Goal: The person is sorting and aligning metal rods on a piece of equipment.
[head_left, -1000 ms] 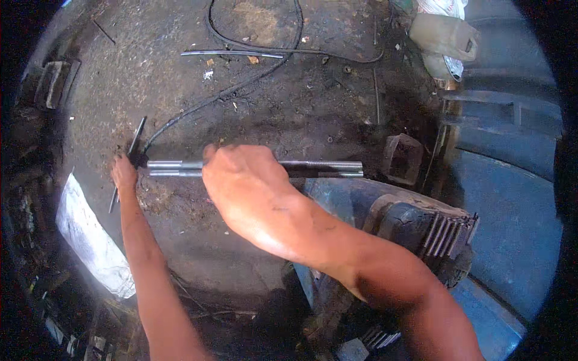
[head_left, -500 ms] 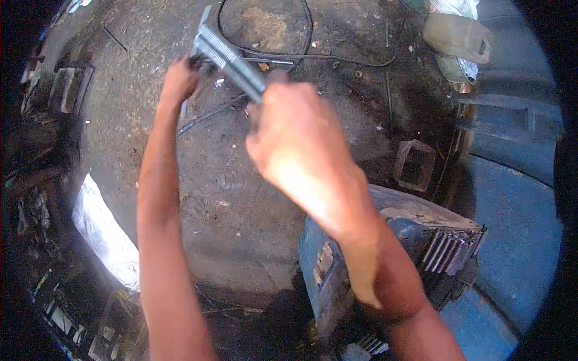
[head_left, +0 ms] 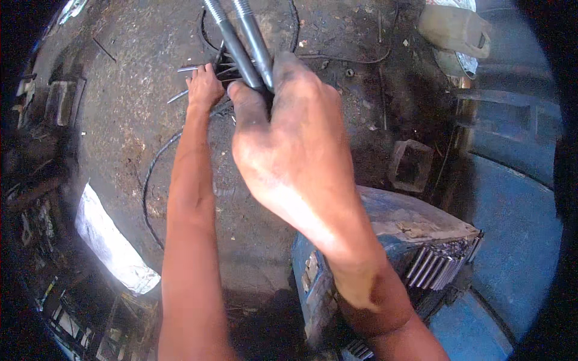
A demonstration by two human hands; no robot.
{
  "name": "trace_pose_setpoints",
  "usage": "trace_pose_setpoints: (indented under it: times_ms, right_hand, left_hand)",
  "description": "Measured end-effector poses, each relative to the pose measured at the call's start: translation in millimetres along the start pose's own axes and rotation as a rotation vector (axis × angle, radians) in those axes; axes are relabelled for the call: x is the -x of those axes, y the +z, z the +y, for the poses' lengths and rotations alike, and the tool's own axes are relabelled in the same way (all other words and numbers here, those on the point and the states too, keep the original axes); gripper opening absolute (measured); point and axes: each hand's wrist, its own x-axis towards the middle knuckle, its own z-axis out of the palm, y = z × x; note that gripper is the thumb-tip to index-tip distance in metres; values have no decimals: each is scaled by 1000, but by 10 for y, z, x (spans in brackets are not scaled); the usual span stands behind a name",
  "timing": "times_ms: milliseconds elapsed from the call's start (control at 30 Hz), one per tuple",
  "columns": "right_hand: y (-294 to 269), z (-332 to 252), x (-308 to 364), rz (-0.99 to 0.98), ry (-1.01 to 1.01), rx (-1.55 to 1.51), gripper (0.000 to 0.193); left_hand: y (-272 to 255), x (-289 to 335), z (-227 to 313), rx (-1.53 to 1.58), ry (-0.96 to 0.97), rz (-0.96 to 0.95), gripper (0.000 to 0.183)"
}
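My right hand (head_left: 289, 132), its thumb and fingers blackened, is closed around two metal studs (head_left: 241, 51). They lie side by side and point away from me, with threads toward their far ends, which the frame's upper edge cuts off. Farther off and to the left, my left hand (head_left: 205, 89) reaches down to the floor. Its fingers are bent over a thin metal rod (head_left: 188, 69) whose end sticks out to the left. Another rod (head_left: 178, 96) shows beside that hand. Several more dark rods lie right by it, partly hidden.
A black cable (head_left: 146, 189) curves over the stained floor (head_left: 120, 120). At the lower right stands a blue, worn machine housing (head_left: 415, 216) bearing a bundle of metal studs (head_left: 436, 268). A dirty jerrycan (head_left: 451, 30), a rectangular frame (head_left: 412, 165) and a white sheet (head_left: 114, 240) lie around.
My right hand has turned, so the studs point farther up the frame. My left hand has moved right, onto the rods. The cable now curves nearer to me on the left.
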Motion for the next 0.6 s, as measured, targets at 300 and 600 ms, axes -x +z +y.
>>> trace_pose_setpoints:
  times_ms: [300, 600]
  right_hand:
    - [0, -2, -49, 51, 58, 25, 20]
    - [53, -56, 9, -16, 40, 76, 19]
  left_hand:
    - [19, -26, -204, -103, 435, 90, 35]
    - [231, -277, -350, -28, 299, 132, 51]
